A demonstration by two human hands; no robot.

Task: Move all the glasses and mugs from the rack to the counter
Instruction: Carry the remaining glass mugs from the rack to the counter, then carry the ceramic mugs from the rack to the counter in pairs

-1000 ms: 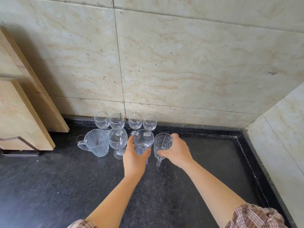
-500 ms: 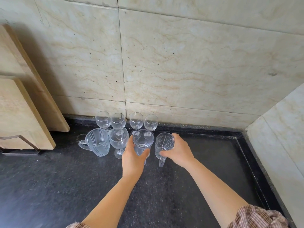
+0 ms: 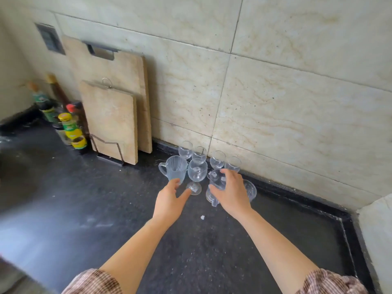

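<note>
1 clear glass (image 3: 216, 181) stands on the black counter (image 3: 106, 209) under the right hand (image 3: 231, 193), whose thumb and curled fingers wrap it and hide most of it. Just behind that hand the rim of another glass (image 3: 251, 188) peeks out, the rest covered. The left hand (image 3: 169, 201) holds nothing, its fingers loose near the base of a ribbed mug (image 3: 176, 169) and the foot of a goblet (image 3: 197, 172). 4 small wine glasses (image 3: 217, 159) line the tiled wall (image 3: 275, 102) behind. Further left, 2 cutting boards (image 3: 112, 119) lean in a wire stand (image 3: 110, 149) beside blurred bottles (image 3: 72, 130).
</note>
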